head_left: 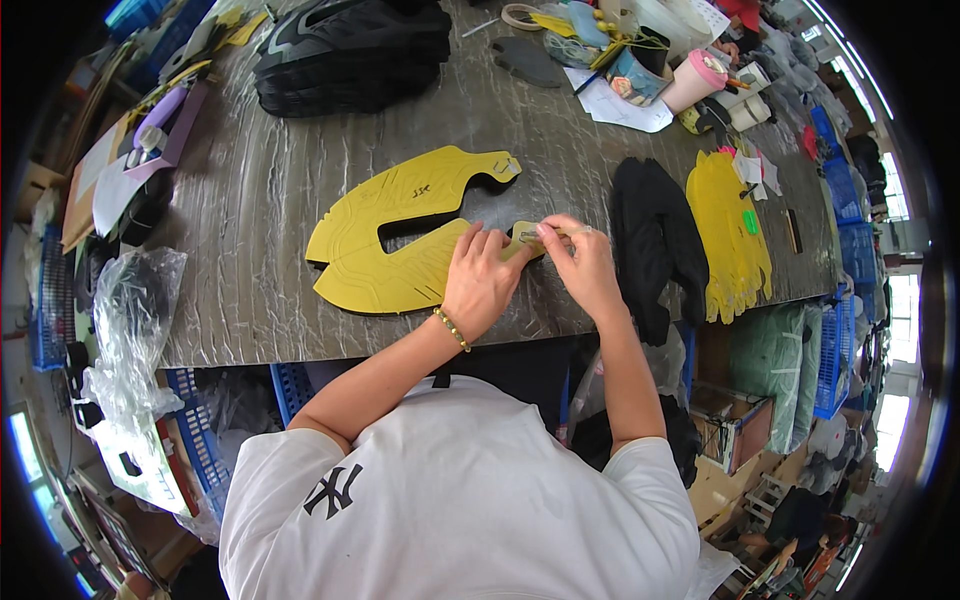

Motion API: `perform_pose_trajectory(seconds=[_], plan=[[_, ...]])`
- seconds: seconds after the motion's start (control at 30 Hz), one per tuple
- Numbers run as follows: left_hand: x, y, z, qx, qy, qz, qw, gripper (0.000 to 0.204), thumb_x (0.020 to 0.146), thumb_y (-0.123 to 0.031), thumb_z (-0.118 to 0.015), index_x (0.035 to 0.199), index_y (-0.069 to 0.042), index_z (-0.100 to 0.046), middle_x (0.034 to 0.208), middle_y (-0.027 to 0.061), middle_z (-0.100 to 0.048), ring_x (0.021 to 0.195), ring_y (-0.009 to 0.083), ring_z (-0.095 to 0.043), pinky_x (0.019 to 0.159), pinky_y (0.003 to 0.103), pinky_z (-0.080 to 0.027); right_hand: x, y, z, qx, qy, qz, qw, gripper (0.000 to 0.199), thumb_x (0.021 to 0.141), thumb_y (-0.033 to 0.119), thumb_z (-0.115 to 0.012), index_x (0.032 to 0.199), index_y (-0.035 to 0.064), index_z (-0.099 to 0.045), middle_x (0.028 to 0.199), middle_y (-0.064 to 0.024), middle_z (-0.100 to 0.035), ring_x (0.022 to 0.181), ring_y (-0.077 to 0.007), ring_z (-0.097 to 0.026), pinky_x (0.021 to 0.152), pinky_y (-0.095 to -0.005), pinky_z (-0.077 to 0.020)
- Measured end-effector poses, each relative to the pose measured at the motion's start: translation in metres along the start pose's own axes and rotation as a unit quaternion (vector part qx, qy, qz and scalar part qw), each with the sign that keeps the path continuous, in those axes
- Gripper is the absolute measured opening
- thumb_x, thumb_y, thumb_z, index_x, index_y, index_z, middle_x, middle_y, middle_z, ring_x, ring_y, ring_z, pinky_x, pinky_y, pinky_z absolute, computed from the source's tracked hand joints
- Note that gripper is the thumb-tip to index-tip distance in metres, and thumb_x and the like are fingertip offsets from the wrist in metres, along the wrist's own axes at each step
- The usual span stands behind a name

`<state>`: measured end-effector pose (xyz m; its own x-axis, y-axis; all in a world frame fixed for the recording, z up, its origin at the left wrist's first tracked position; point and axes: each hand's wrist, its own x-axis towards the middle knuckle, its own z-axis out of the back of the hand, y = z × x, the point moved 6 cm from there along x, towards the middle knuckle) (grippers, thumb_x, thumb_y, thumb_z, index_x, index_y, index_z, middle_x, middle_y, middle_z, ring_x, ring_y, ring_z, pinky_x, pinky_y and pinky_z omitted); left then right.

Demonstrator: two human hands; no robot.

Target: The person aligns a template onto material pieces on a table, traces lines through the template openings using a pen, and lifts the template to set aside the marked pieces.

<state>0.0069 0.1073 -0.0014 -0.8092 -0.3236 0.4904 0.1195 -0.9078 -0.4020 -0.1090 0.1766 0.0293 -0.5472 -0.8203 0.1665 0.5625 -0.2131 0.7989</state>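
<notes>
Just one view here: a head cam looking steeply down over the person's shoulders at the table, near edge closest, fisheye bending the far edge and corners.
</notes>
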Motion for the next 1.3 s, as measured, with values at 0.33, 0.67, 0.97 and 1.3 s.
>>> perform_pose_trajectory(seconds=[0.33, 0.67, 0.97, 1.3], plan=[[0.001, 0.0, 0.001, -0.002, 0.015, 0.006, 1.0, 0.025, 0.08, -0.011, -0.061, 0.105, -0.015, -0.066, 0.091, 0.0091, -0.053, 0.093, 0.0255, -0.055, 0.105, 0.045, -0.036, -0.005, -0.016, 0.014, -0.001, -0.001, -0.042, 0.999, 0.021, 0.094, 0.011, -0.059, 0.095, -0.0089, -0.063, 0.083, -0.0117, -0.068, 0.078, -0.0167, -0.07, 0.07, -0.0269, -0.054], [0.002, 0.0, -0.001, 0.007, 0.026, 0.01, 1.0, 0.024, 0.081, -0.011, -0.061, 0.104, -0.015, -0.066, 0.091, 0.0092, -0.054, 0.093, 0.0256, -0.054, 0.105, 0.045, -0.036, -0.012, -0.007, 0.016, -0.059, -0.021, 0.008, 0.998, 0.017, 0.092, 0.01, -0.061, 0.095, -0.0072, -0.063, 0.082, -0.0125, -0.067, 0.071, -0.0164, -0.067, 0.066, -0.0268, -0.0508], [0.006, 0.004, 0.005, -0.011, 0.062, 0.023, 0.998, 0.026, 0.081, -0.016, -0.065, 0.107, -0.015, -0.066, 0.098, 0.0096, -0.055, 0.098, 0.0268, -0.053, 0.103, 0.045, -0.036, -0.009, 0.005, 0.026, -0.039, -0.084, 0.003, 0.996, 0.017, 0.092, 0.013, -0.061, 0.092, -0.0039, -0.064, 0.082, -0.0155, -0.066, 0.068, -0.0249, -0.063, 0.062, -0.0325, -0.0479], [0.02, 0.142, 0.061, 0.083, -0.01, 0.163, 0.983, 0.07, 0.075, -0.053, -0.071, 0.13, -0.012, -0.055, 0.127, 0.0188, -0.052, 0.125, 0.0339, -0.044, 0.111, 0.053, -0.023, 0.001, 0.024, 0.051, -0.098, -0.142, 0.06, 0.983, 0.025, 0.101, 0.013, -0.042, 0.093, -0.0042, -0.059, 0.089, -0.0133, -0.064, 0.082, -0.0198, -0.061, 0.078, -0.0297, -0.0464]])
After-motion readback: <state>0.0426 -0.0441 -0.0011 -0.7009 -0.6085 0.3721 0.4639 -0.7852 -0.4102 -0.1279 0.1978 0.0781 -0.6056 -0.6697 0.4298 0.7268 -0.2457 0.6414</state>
